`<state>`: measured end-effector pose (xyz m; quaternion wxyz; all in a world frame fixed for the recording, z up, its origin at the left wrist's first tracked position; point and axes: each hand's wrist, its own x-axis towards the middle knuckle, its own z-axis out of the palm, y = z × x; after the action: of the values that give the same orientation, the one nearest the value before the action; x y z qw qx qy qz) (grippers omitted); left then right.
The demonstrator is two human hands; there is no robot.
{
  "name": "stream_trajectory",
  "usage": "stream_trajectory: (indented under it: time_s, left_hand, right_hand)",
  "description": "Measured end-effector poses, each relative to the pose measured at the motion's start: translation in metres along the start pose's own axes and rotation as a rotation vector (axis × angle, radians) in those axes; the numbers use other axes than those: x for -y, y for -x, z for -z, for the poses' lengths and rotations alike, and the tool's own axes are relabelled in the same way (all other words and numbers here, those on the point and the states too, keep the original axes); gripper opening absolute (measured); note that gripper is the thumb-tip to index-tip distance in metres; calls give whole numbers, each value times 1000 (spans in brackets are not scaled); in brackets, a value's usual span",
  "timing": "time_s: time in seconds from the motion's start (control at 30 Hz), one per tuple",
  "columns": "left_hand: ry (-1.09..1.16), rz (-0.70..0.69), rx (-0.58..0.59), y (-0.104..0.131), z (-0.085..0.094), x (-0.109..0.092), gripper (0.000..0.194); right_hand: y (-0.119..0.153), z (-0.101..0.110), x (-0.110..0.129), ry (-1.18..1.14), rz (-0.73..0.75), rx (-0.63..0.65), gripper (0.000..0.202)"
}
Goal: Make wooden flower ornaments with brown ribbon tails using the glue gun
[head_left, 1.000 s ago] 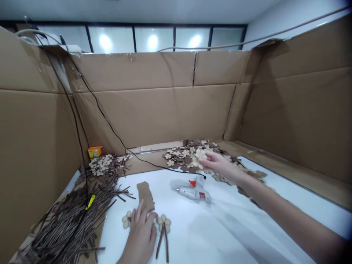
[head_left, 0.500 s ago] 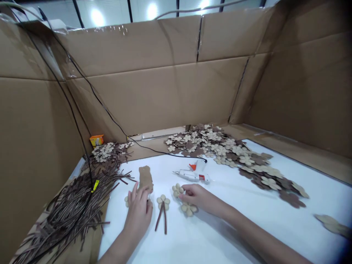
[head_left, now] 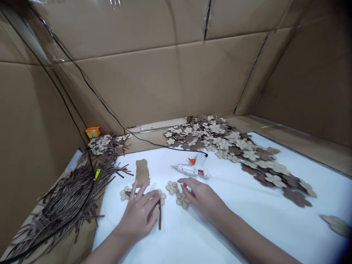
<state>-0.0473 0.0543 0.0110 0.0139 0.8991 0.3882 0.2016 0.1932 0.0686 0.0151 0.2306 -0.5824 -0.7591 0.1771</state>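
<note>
Tall cardboard walls [head_left: 154, 80] stand around the white counter [head_left: 170, 234]. A heap of beige and brown flowers [head_left: 220, 141] spreads along its far right part, and a tangle of brown strips [head_left: 71, 198] lies at the left. The right hand [head_left: 203, 198] has its grip released, thumb and forefinger parted just beside two loose beige flowers; contact is unclear. The left hand [head_left: 139, 216] lies palm down, fingers spread over a stemmed flower [head_left: 162, 198]; whether its grip pinches anything, I cannot tell. Beyond the hands, the glue gun [head_left: 189, 169] rests on its side, a black cord [head_left: 104, 106] reaching its handle. A cardboard scrap [head_left: 142, 170] lies at the left fingertips, and an orange box [head_left: 92, 132] sits in the far left corner. The upper loose flower [head_left: 172, 187] and lower loose flower [head_left: 182, 200] lie close together; another beige flower [head_left: 125, 193] is left of the left hand. A yellow tag [head_left: 97, 174] is on a black cable by the strips.
</note>
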Motion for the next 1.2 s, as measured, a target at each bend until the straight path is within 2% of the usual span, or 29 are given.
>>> stream_trajectory:
  time_s: [0.23,0.33,0.4,0.47,0.53,0.57,0.63,0.67,0.8,0.93,1.07,1.2]
  left_hand:
    - [-70,-68,2,-1,-4,-4,39]
    - [-119,-99,-33,0,-5,-5,38]
    - [-137,-97,-76,0,-6,-6,32]
    - [-137,-75,-120,1,-5,-6,24]
    - [-124,-57,-156,0,-4,-5,20]
    - [-115,-52,-169,0,-4,-5,19]
    - [-102,-43,-169,-2,-3,-5,22]
    - [-100,-34,-157,-3,-2,-6,25]
    - [-125,8,-82,-3,2,-12,33]
    - [-168,47,-22,6,10,-28,33]
    - [-169,111,77,23,17,-44,31]
    - [-169,253,61,41,22,-38,30]
  right_hand:
    - [6,10,5,-30,57,-72,28]
    - [4,26,-1,13,108,-165,28]
    - [-2,45,-17,79,45,-276,28]
    - [-10,65,-43,166,-85,-377,32]
    - [-20,81,-76,288,-110,-406,39]
    - [-25,85,-93,346,-62,-405,43]
    - [-35,85,-123,453,158,-257,50]
    - [-40,82,-135,511,219,-179,52]
    - [-56,69,-156,641,400,-10,62]
    - [-72,68,-161,655,586,113,64]
    - [-84,71,-157,638,660,141,59]
    - [-88,73,-141,625,710,189,53]
